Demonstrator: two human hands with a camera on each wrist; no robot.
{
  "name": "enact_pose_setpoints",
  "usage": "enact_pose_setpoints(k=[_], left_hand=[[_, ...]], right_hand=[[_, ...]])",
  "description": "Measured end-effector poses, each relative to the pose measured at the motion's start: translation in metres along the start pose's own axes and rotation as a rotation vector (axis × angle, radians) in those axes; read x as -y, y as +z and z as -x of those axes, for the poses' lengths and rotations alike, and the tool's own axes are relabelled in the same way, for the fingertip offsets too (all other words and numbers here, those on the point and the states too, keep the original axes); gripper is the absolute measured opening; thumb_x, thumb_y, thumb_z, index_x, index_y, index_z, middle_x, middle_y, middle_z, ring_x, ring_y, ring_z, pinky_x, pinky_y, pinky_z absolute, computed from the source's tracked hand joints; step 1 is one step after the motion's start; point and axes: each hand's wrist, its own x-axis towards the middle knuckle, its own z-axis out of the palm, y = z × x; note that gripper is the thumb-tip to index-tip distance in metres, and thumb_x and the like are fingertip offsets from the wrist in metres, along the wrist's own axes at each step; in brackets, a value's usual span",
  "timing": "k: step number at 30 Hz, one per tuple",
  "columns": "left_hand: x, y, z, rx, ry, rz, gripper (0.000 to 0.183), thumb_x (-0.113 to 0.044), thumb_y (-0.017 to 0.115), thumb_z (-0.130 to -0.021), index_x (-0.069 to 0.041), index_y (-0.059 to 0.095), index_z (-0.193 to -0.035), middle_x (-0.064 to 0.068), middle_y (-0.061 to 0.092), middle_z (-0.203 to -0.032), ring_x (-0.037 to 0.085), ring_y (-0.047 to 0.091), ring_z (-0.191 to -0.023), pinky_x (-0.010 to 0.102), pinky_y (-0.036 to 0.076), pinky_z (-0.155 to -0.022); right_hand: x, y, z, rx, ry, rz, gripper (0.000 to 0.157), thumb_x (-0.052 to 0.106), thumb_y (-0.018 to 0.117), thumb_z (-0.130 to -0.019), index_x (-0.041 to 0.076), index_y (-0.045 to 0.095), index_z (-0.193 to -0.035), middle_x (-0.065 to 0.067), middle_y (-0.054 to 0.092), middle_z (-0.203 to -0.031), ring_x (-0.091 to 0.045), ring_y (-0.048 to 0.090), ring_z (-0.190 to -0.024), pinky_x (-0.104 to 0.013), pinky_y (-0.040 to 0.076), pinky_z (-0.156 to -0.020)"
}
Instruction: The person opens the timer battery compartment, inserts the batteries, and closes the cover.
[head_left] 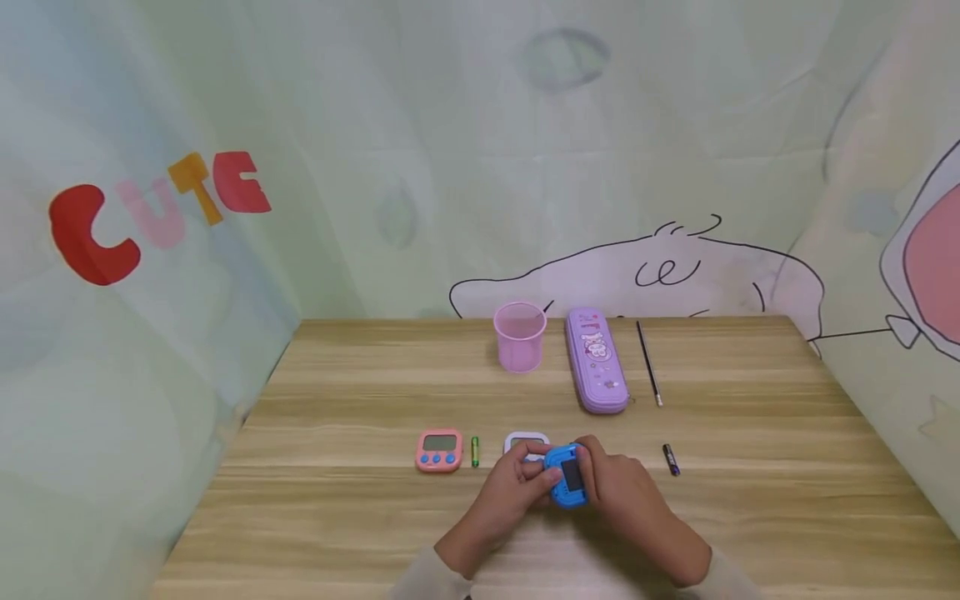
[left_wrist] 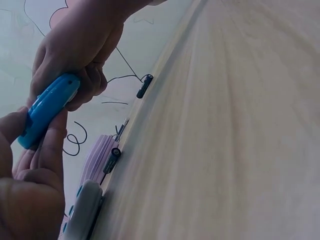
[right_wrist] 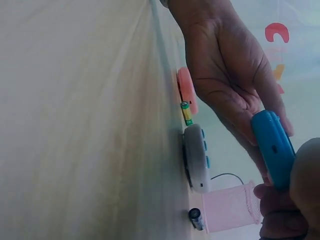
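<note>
Both hands hold a small blue digital timer point(head_left: 567, 477) above the front middle of the table, tilted with its dark screen upward. My left hand point(head_left: 510, 492) pinches its left side, the thumb on the face. The right hand point(head_left: 630, 497) grips the right side, as the left wrist view also shows on the blue timer point(left_wrist: 47, 107). Just behind the left hand lies a white timer point(head_left: 527, 437), partly covered by the fingers. A dark battery point(right_wrist: 196, 218) beside the white timer is hidden from the head view.
A pink timer point(head_left: 438, 451) and a green battery point(head_left: 475, 452) lie to the left. Right of the hands is another dark battery point(head_left: 671, 459). Farther back stand a pink mesh cup point(head_left: 520, 337), a purple pencil case point(head_left: 597, 361) and a pencil point(head_left: 649, 365).
</note>
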Motion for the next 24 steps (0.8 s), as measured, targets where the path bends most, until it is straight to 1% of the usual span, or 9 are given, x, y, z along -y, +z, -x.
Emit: enact_pose_setpoints(k=[3,5,11,14,18,22,24], left_hand=[[-0.0009,0.0,0.0005,-0.01,-0.002,-0.007,0.04,-0.012,0.065,-0.094,0.006,0.046,-0.125,0.024,0.066,-0.114,0.021,0.068,-0.093,0.034,0.058,-0.078],[-0.002,-0.0001,0.0009,-0.017,-0.01,-0.012,0.039,-0.011,0.064,-0.095,0.006,0.047,-0.124,0.024,0.066,-0.114,0.02,0.067,-0.093,0.034,0.058,-0.078],[-0.0062,0.0001,0.0014,-0.017,-0.022,-0.005,0.038,-0.01,0.064,-0.094,0.006,0.047,-0.124,0.024,0.066,-0.115,0.02,0.067,-0.093,0.033,0.059,-0.077],[-0.0065,-0.0001,0.0018,-0.015,-0.025,-0.01,0.039,-0.011,0.066,-0.094,0.005,0.047,-0.124,0.023,0.066,-0.115,0.019,0.067,-0.092,0.032,0.058,-0.077],[-0.004,-0.0007,0.0014,-0.002,-0.024,0.009,0.039,-0.012,0.065,-0.094,0.005,0.047,-0.124,0.025,0.065,-0.115,0.019,0.067,-0.092,0.032,0.058,-0.078],[-0.0011,-0.0007,0.0002,0.003,-0.036,0.073,0.039,-0.013,0.066,-0.094,0.005,0.048,-0.124,0.025,0.065,-0.114,0.02,0.067,-0.093,0.034,0.058,-0.08],[-0.0003,-0.001,-0.0002,0.001,-0.046,0.089,0.039,-0.014,0.066,-0.094,0.004,0.048,-0.124,0.023,0.066,-0.113,0.02,0.067,-0.093,0.035,0.058,-0.081]], right_hand=[[0.0015,-0.0008,-0.001,0.031,0.009,-0.003,0.01,0.014,0.048,-0.102,0.007,0.053,-0.108,-0.001,0.053,-0.058,-0.02,0.049,-0.048,-0.035,0.041,-0.044],[0.0023,-0.0009,-0.0014,0.037,0.009,0.003,0.009,0.012,0.049,-0.102,0.006,0.053,-0.106,-0.002,0.053,-0.058,-0.021,0.05,-0.048,-0.036,0.042,-0.044],[0.0027,-0.0021,-0.0009,-0.002,-0.016,0.021,0.004,0.009,0.051,-0.1,0.005,0.05,-0.102,-0.002,0.05,-0.055,-0.02,0.046,-0.045,-0.034,0.039,-0.04],[0.0018,-0.0022,0.0,0.011,-0.006,0.013,0.005,0.012,0.05,-0.101,0.007,0.05,-0.103,0.0,0.048,-0.055,-0.017,0.044,-0.045,-0.031,0.038,-0.04],[-0.0008,-0.0019,0.0,0.037,0.021,-0.021,0.009,0.017,0.045,-0.104,0.01,0.051,-0.103,0.004,0.045,-0.056,-0.013,0.041,-0.047,-0.028,0.036,-0.041],[-0.0038,-0.0018,-0.0005,0.026,0.032,-0.059,0.014,0.019,0.043,-0.104,0.011,0.055,-0.102,0.005,0.043,-0.056,-0.013,0.04,-0.048,-0.027,0.036,-0.042],[-0.0049,-0.0029,-0.0007,0.024,0.041,-0.108,0.018,0.02,0.042,-0.105,0.012,0.057,-0.102,0.005,0.044,-0.057,-0.012,0.042,-0.049,-0.027,0.037,-0.043]])
